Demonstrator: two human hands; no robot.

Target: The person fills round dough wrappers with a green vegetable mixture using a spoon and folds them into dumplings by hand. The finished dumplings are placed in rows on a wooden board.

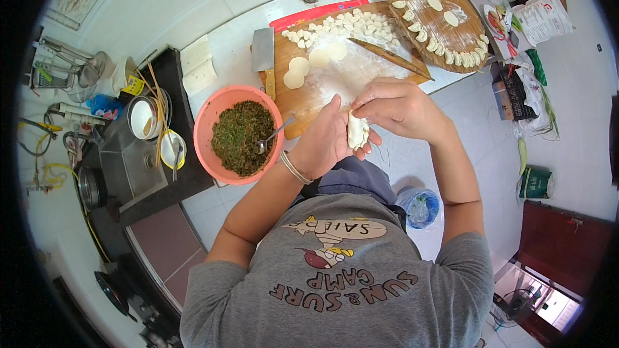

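Observation:
A folded white dumpling [358,133] rests on the fingers of my left hand [324,136], which wears bracelets at the wrist. My right hand [401,106] pinches the upper end of the dumpling's edge. Just beyond lies a floured wooden cutting board [380,67] with several round wrappers [299,66], many small dough pieces [351,22] and a tapered rolling pin [387,58]. To the left stands a pink bowl [203,132] of chopped green filling [237,138], a spoon [262,146] stuck in it. Finished dumplings [461,58] line the rim of a round wooden board [451,37] at the far right.
A cleaver [264,58] lies along the cutting board's left edge. Farther left are a metal sink [132,177], stacked bowls [143,118] and chopsticks [157,93]. On the floor by my right side stands a blue-lined bin [420,209]. Bags [545,16] crowd the far right.

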